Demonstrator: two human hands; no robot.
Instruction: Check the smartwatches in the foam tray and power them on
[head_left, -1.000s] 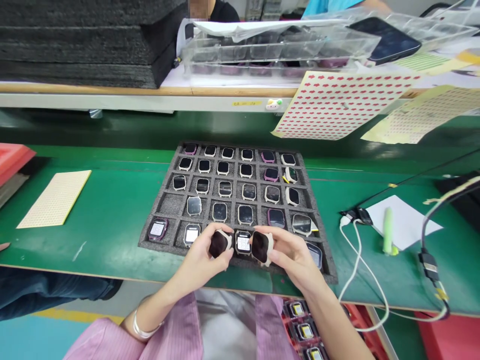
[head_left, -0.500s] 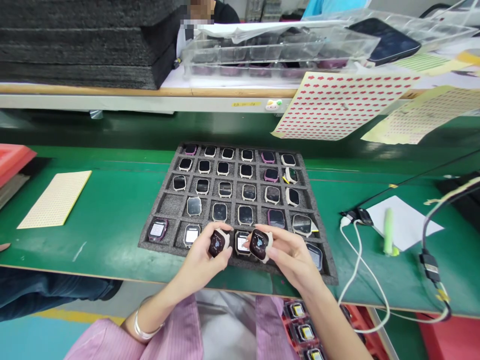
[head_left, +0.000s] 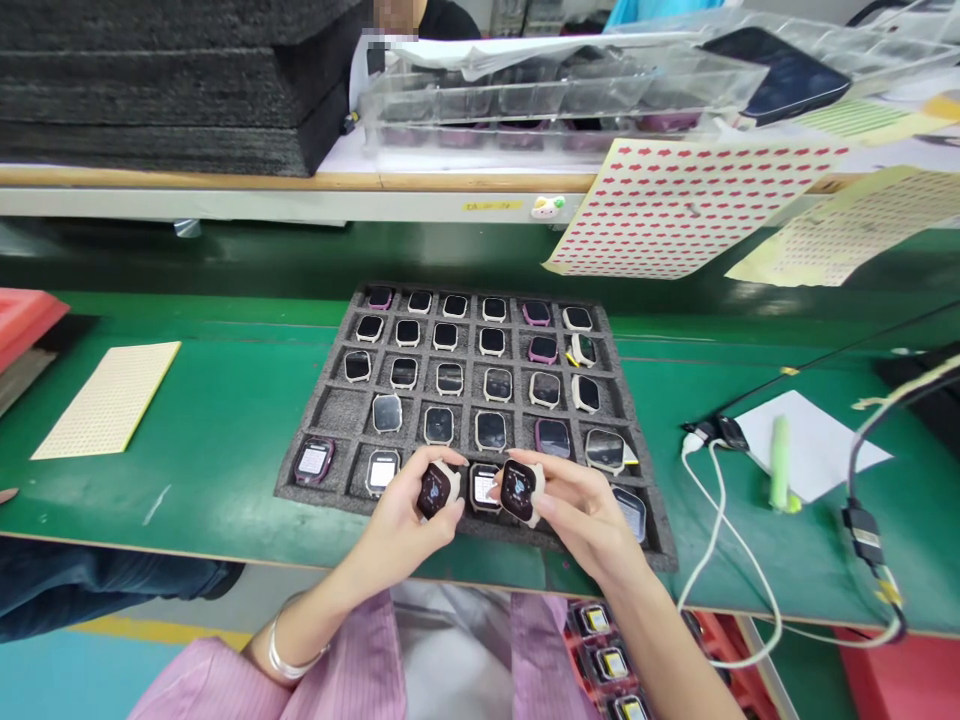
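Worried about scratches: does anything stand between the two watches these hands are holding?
No object sits in the gap between the left hand's watch and the right hand's watch. Just beneath that gap, a lit-screen watch lies in its compartment of the grey foam tray.

Lit square smartwatch (head_left: 485,488) in grey foam tray (head_left: 337,412): partly hidden behind right hand (head_left: 581,510), screen text too small to read. Red plastic tray (head_left: 712,640) of yellow-rimmed watches cut off by lower edge.

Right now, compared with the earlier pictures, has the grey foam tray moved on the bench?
No. The grey foam tray sits in the same place against the yellow sheet on the green bench, with no shift to either side.
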